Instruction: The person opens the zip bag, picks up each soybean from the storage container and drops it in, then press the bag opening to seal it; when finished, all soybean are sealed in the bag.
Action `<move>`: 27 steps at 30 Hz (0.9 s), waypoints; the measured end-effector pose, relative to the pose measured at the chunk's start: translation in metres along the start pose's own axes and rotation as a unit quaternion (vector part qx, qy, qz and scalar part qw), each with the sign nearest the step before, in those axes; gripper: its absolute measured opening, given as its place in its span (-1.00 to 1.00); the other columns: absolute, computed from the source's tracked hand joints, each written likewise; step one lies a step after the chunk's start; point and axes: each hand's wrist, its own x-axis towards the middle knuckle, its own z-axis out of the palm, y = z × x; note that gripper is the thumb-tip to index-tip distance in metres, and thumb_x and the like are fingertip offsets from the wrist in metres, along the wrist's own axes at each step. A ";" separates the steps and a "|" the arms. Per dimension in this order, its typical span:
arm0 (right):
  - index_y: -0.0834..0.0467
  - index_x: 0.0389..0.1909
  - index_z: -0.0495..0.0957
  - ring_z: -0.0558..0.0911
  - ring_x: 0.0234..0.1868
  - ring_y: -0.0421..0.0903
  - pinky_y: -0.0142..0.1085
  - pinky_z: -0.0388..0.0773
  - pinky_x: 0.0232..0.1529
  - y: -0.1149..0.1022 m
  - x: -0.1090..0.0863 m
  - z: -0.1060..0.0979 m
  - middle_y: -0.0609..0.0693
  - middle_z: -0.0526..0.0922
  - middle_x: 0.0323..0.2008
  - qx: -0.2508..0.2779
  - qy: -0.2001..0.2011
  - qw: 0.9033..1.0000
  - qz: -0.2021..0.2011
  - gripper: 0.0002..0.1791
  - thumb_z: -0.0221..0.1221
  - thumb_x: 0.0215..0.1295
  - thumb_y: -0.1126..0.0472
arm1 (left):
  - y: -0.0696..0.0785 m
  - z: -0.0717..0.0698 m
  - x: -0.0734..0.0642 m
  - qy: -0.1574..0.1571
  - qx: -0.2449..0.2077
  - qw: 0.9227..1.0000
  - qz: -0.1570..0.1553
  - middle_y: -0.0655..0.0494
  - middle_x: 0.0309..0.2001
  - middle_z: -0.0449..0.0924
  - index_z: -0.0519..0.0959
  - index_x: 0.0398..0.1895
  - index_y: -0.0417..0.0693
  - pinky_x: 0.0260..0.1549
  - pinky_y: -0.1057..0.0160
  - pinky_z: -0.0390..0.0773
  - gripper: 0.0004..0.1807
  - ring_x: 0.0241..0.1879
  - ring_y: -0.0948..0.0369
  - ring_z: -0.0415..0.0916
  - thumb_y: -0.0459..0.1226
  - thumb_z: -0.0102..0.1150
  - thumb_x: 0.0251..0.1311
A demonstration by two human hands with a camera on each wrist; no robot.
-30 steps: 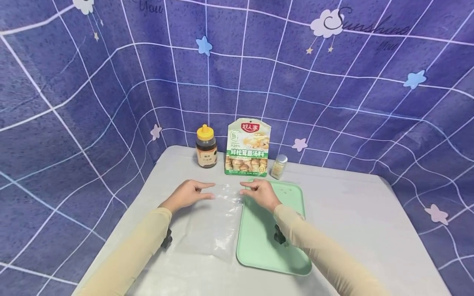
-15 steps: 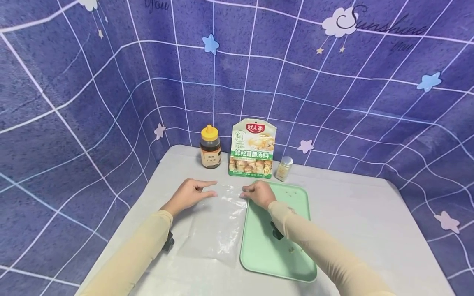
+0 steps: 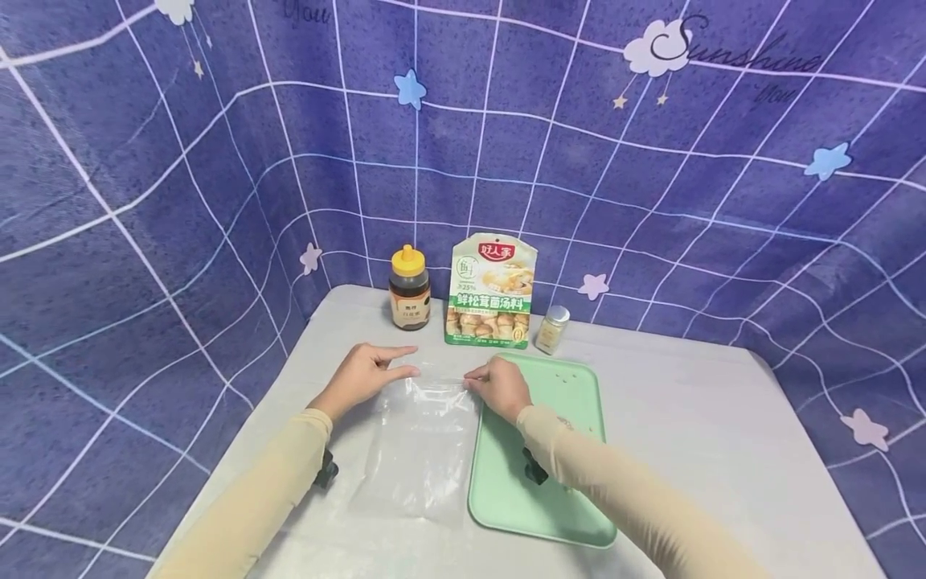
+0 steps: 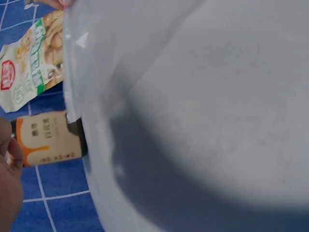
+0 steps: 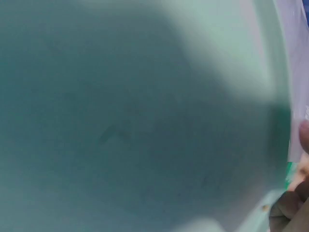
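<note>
Well left of the mint-green tray point(image 3: 538, 519), the person's left hand point(image 3: 356, 378) is held with thumb and fingers apart beside the bag's far left corner. Next, left of the tray and beyond it, stands a dark bottle point(image 3: 410, 301) with a yellow cap. The clear plastic bag point(image 3: 423, 462) lies on the table just beside the tray's left edge: flat, see-through, roughly rectangular, lightly creased, with bright glints along its far end and right side and a narrow band crossing near its far edge. Behind the tray's far left corner stands a printed food pouch point(image 3: 492, 293). Over the tray's left rim, the right hand point(image 3: 501, 388) pinches the bag's far right corner.
</note>
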 end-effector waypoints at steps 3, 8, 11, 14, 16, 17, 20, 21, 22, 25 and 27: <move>-0.03 -0.22 0.84 0.37 -0.50 -0.22 -0.33 0.38 -0.48 -0.011 -0.014 -0.007 -0.21 0.43 -0.52 0.005 0.042 0.998 -0.054 -0.87 0.44 0.23 0.08 | 0.006 -0.010 0.003 -0.003 0.001 1.000 0.002 0.30 -0.74 0.12 0.74 0.10 0.16 -0.73 0.24 0.21 -0.42 -0.70 0.30 0.06 0.17 0.48 0.03; -0.01 -0.19 0.84 0.29 -0.53 -0.26 -0.37 0.30 -0.53 -0.026 -0.032 -0.018 -0.25 0.31 -0.53 0.016 0.104 0.986 -0.131 -0.85 0.45 0.24 0.09 | 0.022 -0.029 0.005 -0.030 0.044 0.998 0.022 0.34 -0.80 0.11 0.78 0.01 0.20 -0.76 0.25 0.18 -0.44 -0.75 0.32 0.05 0.23 0.49 -0.03; -0.02 -0.17 0.83 0.28 -0.52 -0.29 -0.39 0.29 -0.51 -0.029 -0.041 -0.023 -0.28 0.27 -0.53 0.019 0.134 0.979 -0.150 -0.84 0.45 0.23 0.11 | 0.029 -0.036 0.006 -0.066 0.079 0.994 0.021 0.35 -0.82 0.11 0.80 -0.04 0.20 -0.75 0.25 0.21 -0.41 -0.77 0.34 0.05 0.30 0.46 -0.07; -0.02 -0.17 0.83 0.27 -0.52 -0.31 -0.41 0.28 -0.52 -0.028 -0.049 -0.025 -0.30 0.25 -0.52 0.022 0.154 0.974 -0.168 -0.83 0.47 0.21 0.13 | 0.031 -0.040 0.005 -0.089 0.109 0.990 0.002 0.32 -0.83 0.12 0.81 -0.08 0.21 -0.73 0.23 0.24 -0.40 -0.77 0.33 0.07 0.33 0.47 -0.11; -0.02 -0.17 0.83 0.27 -0.52 -0.32 -0.42 0.28 -0.54 -0.027 -0.054 -0.025 -0.30 0.25 -0.52 0.026 0.161 0.970 -0.178 -0.82 0.48 0.20 0.14 | 0.031 -0.040 0.003 -0.099 0.117 0.988 0.000 0.37 -0.78 0.34 0.83 -0.16 0.21 -0.69 0.23 0.30 -0.48 -0.74 0.33 0.17 0.28 0.50 -0.10; -0.02 -0.17 0.83 0.27 -0.52 -0.33 -0.43 0.28 -0.54 -0.026 -0.056 -0.025 -0.29 0.25 -0.52 0.027 0.163 0.969 -0.182 -0.82 0.48 0.20 0.14 | 0.031 -0.040 0.003 -0.104 0.116 0.988 0.004 0.38 -0.73 0.45 0.84 -0.22 0.21 -0.66 0.22 0.33 -0.55 -0.72 0.33 0.24 0.24 0.52 -0.07; 0.00 -0.12 0.81 0.26 -0.51 -0.31 -0.43 0.28 -0.52 -0.024 -0.060 -0.028 -0.26 0.25 -0.51 0.038 0.160 0.968 -0.188 -0.78 0.47 0.21 0.11 | 0.031 -0.037 0.002 -0.113 0.106 0.987 0.038 0.47 -0.50 0.67 0.84 -0.38 0.25 -0.47 0.20 0.42 -0.78 -0.63 0.34 0.40 0.09 0.54 0.02; 0.01 -0.10 0.81 0.27 -0.50 -0.30 -0.43 0.28 -0.51 -0.023 -0.062 -0.030 -0.24 0.26 -0.50 0.046 0.158 0.968 -0.188 -0.75 0.47 0.21 0.10 | 0.031 -0.036 0.002 -0.112 0.103 0.987 0.056 0.51 -0.43 0.70 0.84 -0.41 0.26 -0.37 0.19 0.43 -0.85 -0.62 0.34 0.42 0.04 0.55 0.04; 0.02 -0.07 0.80 0.28 -0.49 -0.28 -0.42 0.29 -0.49 -0.022 -0.063 -0.032 -0.22 0.27 -0.49 0.057 0.154 0.969 -0.187 -0.73 0.47 0.21 0.09 | 0.031 -0.035 0.002 -0.109 0.103 0.986 0.072 0.53 -0.44 0.69 0.83 -0.43 0.28 -0.28 0.17 0.41 -0.89 -0.62 0.36 0.42 0.01 0.54 0.07; 0.04 0.00 0.76 0.32 -0.45 -0.23 -0.38 0.33 -0.43 -0.020 -0.063 -0.042 -0.19 0.30 -0.45 0.088 0.142 0.969 -0.180 -0.65 0.47 0.21 0.06 | 0.031 -0.033 0.000 -0.087 0.106 0.984 0.110 0.60 -0.45 0.67 0.83 -0.45 0.32 -0.12 0.12 0.27 -0.94 -0.62 0.38 0.36 -0.03 0.55 0.06; 0.04 0.04 0.75 0.33 -0.42 -0.21 -0.36 0.34 -0.39 -0.017 -0.061 -0.049 -0.19 0.31 -0.43 0.103 0.130 0.971 -0.172 -0.61 0.46 0.20 0.05 | 0.033 -0.032 -0.002 -0.076 0.107 0.983 0.127 0.62 -0.44 0.66 0.83 -0.45 0.32 -0.13 0.12 0.20 -0.95 -0.60 0.38 0.32 -0.05 0.56 0.05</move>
